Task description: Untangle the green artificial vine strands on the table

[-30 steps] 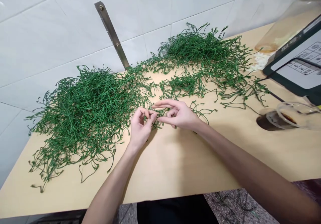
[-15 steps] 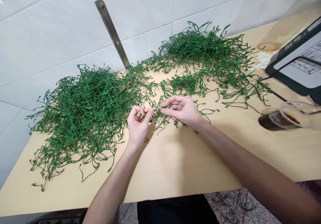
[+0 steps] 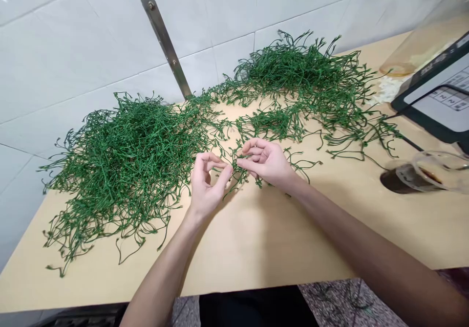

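My right hand (image 3: 268,164) pinches a thin green plastic stem (image 3: 238,166) with small branching tips between thumb and forefinger. Just to its left, my left hand (image 3: 207,183) has thumb and forefinger curved into a loop, their tips close together by that stem; whatever lies between them is too small to make out. Beneath and behind both hands lie loose stems of the same kind. A large tangled heap of green stems (image 3: 128,156) spreads to the left, and a second heap (image 3: 300,70) lies at the back right by the wall.
On the right of the pale wooden table (image 3: 227,249) a clear plastic cup (image 3: 410,178) with dark liquid lies or leans near a dark-framed device (image 3: 439,92) with a cable. A clear jar (image 3: 414,48) and white bits (image 3: 386,90) are behind it. A metal bracket (image 3: 166,46) is against the tiled wall.
My left hand has moved slightly right, its fingers a little more spread into a loop. My right hand keeps its pinch almost in place. The view has shifted slightly.
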`<state>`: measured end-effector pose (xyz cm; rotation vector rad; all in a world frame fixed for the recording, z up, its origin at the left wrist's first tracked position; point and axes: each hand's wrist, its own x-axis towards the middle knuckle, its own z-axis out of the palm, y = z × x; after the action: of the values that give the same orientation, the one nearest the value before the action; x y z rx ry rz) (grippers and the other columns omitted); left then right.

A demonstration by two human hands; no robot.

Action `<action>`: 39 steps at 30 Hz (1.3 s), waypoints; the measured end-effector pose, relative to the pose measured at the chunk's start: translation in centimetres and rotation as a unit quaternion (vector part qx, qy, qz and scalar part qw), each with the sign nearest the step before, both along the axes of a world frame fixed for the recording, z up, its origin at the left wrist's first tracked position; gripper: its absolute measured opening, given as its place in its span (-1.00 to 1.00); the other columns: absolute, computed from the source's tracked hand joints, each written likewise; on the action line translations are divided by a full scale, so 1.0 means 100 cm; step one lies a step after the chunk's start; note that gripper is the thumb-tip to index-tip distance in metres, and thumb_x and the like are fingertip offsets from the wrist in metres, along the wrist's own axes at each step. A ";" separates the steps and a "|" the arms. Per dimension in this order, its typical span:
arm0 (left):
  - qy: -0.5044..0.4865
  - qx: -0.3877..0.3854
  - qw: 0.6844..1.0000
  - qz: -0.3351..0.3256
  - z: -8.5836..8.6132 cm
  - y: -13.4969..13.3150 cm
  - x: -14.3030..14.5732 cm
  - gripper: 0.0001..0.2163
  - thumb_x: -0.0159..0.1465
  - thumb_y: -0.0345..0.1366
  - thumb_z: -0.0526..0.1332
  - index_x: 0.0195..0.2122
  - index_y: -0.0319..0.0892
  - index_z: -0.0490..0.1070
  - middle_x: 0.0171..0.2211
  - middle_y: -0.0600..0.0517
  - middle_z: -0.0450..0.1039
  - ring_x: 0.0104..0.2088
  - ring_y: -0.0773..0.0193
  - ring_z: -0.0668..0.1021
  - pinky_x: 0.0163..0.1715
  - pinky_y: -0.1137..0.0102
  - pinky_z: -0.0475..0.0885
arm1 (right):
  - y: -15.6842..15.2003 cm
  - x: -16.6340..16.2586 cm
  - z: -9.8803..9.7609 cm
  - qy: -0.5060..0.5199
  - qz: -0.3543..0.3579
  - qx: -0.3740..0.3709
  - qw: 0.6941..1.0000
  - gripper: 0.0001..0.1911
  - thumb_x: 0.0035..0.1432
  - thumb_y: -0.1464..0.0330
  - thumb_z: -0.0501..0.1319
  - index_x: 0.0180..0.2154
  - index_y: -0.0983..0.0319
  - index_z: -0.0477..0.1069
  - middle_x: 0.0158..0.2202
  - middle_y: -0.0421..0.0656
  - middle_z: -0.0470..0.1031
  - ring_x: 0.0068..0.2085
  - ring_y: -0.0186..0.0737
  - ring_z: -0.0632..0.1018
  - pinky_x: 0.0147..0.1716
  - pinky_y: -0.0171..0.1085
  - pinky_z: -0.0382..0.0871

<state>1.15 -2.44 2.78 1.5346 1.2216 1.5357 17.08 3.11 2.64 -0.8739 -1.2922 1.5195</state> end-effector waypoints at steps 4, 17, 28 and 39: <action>0.006 0.035 0.998 -0.049 0.001 -0.002 -0.001 -0.77 0.26 -0.21 0.30 -0.15 -0.14 0.31 -0.18 -0.04 0.50 -0.20 0.29 0.61 -0.07 0.34 0.47 | 0.000 0.000 -0.001 0.001 0.003 -0.021 1.000 -0.56 -0.22 0.28 0.48 -0.37 0.24 0.28 -0.41 -0.24 0.48 -0.68 -0.54 0.35 -0.70 -0.43 0.21; 0.065 0.070 0.992 -0.086 -0.002 -0.003 -0.003 -0.70 0.34 -0.34 0.20 0.05 -0.09 0.16 -0.06 -0.10 0.60 0.06 0.13 0.58 0.16 0.09 0.39 | -0.001 0.000 -0.001 0.001 0.030 -0.039 0.999 -0.50 -0.28 0.31 0.51 -0.38 0.21 0.23 -0.43 -0.24 0.52 -0.73 -0.52 0.35 -0.75 -0.44 0.20; 0.161 0.158 0.974 0.037 -0.015 0.003 -0.003 -0.49 0.20 -0.35 0.37 0.09 -0.06 0.15 -0.19 0.02 0.54 -0.16 0.24 0.65 -0.13 0.28 0.57 | -0.004 -0.002 -0.004 -0.032 0.025 -0.012 0.999 -0.61 -0.17 0.35 0.42 -0.38 0.21 0.23 -0.36 -0.18 0.55 -0.71 -0.55 0.32 -0.75 -0.45 0.14; 0.144 0.164 0.968 0.120 -0.017 0.004 -0.002 -0.66 0.27 -0.42 0.28 0.00 -0.03 0.23 -0.13 0.05 0.33 -0.32 0.45 0.53 -0.41 0.53 0.52 | -0.006 -0.002 -0.003 -0.039 0.016 -0.013 0.999 -0.58 -0.17 0.32 0.46 -0.38 0.21 0.24 -0.38 -0.20 0.53 -0.72 -0.54 0.34 -0.75 -0.46 0.14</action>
<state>0.92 -2.03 1.09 1.9362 1.4113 1.7863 16.86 2.51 2.36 -0.9418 -1.3502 1.5440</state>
